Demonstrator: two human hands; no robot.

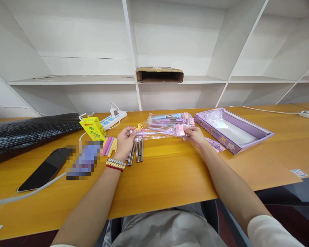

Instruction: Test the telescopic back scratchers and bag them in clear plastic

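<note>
A clear plastic packet (158, 133) is stretched between my hands above the table. Inside it lies a slim purple stick-like item, with a pink printed card at the right end. My left hand (127, 141) pinches the left end, while my right hand (195, 136) grips the card end. Just behind lie similar packets (167, 119) with blue and purple items. Below and beside my left hand are several metal tubes (137, 153), and yellow claw-like pieces (139, 127) show behind it. Pink, purple and yellow handles (109, 146) rest left of my wrist.
An open purple box (216, 134) stands right of the packets, with printed cards (215, 144) beside it. At left are a yellow drink carton (93, 128), a power strip (113, 119), a black phone (45, 169) and a white cable. A cardboard box (159, 69) sits on the shelf.
</note>
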